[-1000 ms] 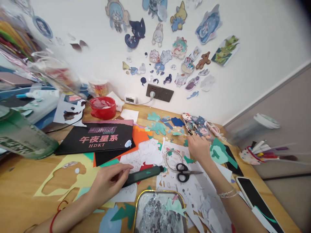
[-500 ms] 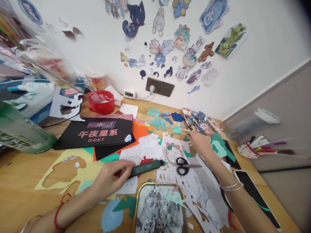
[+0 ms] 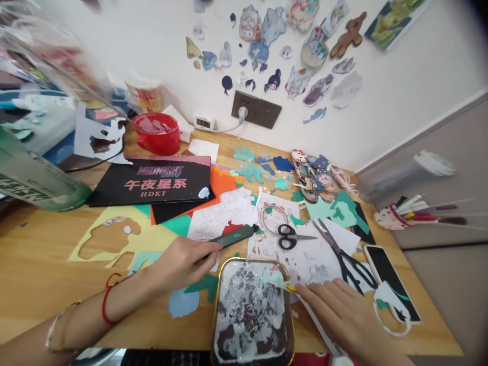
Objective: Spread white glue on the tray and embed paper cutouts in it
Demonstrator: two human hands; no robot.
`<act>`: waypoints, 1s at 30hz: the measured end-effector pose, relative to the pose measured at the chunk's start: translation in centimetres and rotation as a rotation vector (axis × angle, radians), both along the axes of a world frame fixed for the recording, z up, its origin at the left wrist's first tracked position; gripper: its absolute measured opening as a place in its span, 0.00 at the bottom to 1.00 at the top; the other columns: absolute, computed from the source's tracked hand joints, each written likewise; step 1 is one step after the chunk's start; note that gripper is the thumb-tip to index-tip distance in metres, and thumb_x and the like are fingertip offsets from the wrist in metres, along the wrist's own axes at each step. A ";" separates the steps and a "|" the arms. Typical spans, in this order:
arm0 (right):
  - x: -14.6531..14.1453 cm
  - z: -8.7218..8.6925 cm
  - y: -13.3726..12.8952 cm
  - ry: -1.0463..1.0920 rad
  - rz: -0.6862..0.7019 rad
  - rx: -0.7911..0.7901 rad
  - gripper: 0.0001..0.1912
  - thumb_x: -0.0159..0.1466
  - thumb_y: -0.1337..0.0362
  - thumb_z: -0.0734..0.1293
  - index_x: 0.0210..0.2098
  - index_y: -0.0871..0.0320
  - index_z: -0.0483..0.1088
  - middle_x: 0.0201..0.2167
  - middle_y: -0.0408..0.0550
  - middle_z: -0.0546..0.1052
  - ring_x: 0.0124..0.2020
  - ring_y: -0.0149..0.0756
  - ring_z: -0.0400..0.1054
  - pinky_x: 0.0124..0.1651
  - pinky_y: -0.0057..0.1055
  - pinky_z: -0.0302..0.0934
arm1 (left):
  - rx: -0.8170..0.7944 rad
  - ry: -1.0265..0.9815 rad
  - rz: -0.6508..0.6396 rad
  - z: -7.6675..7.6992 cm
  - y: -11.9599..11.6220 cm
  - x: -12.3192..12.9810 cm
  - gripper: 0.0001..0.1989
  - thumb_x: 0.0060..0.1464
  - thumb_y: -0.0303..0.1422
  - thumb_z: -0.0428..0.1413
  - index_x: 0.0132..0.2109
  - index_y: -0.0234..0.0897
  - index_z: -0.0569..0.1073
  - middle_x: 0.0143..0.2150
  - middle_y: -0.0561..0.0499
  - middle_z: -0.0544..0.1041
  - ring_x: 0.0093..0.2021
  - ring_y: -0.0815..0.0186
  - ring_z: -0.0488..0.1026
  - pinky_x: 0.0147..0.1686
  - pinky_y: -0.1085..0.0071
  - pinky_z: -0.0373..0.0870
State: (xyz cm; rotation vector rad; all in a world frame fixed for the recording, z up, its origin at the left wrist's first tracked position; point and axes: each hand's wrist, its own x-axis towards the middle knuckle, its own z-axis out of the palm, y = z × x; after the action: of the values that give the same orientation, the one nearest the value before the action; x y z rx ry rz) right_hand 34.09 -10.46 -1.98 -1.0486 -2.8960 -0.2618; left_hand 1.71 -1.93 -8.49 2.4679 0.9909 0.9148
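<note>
Wooden table up against a white wall, with way more paper scraps than I can count. Closest in, one tray smeared with wet-looking white stuff. One mint cutout lies over its far right corner, just beside the right fingers, which are stretched out, palm down. One yellow tip pokes out at the index fingertip; can't tell if they're holding it, the underside's hidden. Off the tray's far left corner, the left fingers are bunched narrow at the near end of one dark green bar; can't tell if they're actually gripping it. One phone sits off to the right. Two pairs of scissors: a big pair and a small pair, handles by one clear ring. Further back, one black booklet, one red bowl, one white clock.
</note>
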 end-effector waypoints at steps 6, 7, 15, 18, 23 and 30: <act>-0.5 -1.0 -1.5 -0.072 -0.019 0.111 0.19 0.64 0.79 0.50 0.45 0.69 0.68 0.31 0.52 0.75 0.30 0.38 0.63 0.37 0.37 0.49 | 0.084 0.018 0.031 -0.3 -0.2 0.0 0.08 0.56 0.27 0.49 0.38 0.35 0.72 0.21 0.55 0.75 0.18 0.73 0.70 0.18 0.76 0.60; -0.5 -1.0 -1.5 -0.078 -0.017 0.122 0.19 0.64 0.79 0.50 0.45 0.69 0.68 0.32 0.53 0.75 0.30 0.38 0.63 0.37 0.38 0.49 | 0.089 0.017 0.037 -0.3 -0.1 0.0 0.07 0.56 0.27 0.49 0.39 0.34 0.72 0.21 0.55 0.76 0.18 0.73 0.70 0.18 0.76 0.60; 0.2 -0.9 -2.1 -0.106 0.024 0.200 0.16 0.62 0.80 0.53 0.43 0.71 0.69 0.29 0.55 0.75 0.29 0.40 0.63 0.35 0.39 0.49 | 0.115 0.015 0.048 -0.4 0.0 -0.1 0.07 0.55 0.27 0.50 0.38 0.34 0.72 0.22 0.55 0.76 0.18 0.73 0.70 0.18 0.76 0.60; 0.4 -1.2 -2.0 -0.104 0.022 0.216 0.16 0.62 0.80 0.54 0.44 0.72 0.69 0.30 0.55 0.75 0.30 0.40 0.63 0.35 0.39 0.50 | 0.132 0.002 0.050 -0.5 -0.1 -0.1 0.07 0.56 0.27 0.50 0.38 0.34 0.72 0.22 0.55 0.76 0.18 0.73 0.70 0.18 0.76 0.60; 0.4 -1.8 -1.7 -0.054 0.018 0.241 0.15 0.63 0.79 0.54 0.42 0.71 0.70 0.29 0.54 0.75 0.28 0.39 0.63 0.34 0.38 0.50 | 0.145 -0.032 0.048 -0.6 -0.1 -0.2 0.06 0.55 0.26 0.50 0.38 0.34 0.72 0.22 0.56 0.76 0.18 0.73 0.70 0.18 0.76 0.60; 0.9 0.2 -0.5 0.114 -0.017 0.250 0.13 0.62 0.78 0.59 0.45 0.70 0.69 0.31 0.54 0.75 0.29 0.35 0.64 0.34 0.36 0.53 | 0.132 -0.074 0.040 -0.4 0.1 0.1 0.07 0.54 0.24 0.51 0.39 0.33 0.72 0.23 0.54 0.76 0.18 0.72 0.71 0.19 0.76 0.61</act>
State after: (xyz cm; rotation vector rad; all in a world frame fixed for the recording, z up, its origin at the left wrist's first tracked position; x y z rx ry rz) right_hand 34.96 -10.98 -1.82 -1.0099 -2.6677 -0.5304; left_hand 1.77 -1.78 -8.88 2.5090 0.9879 1.1099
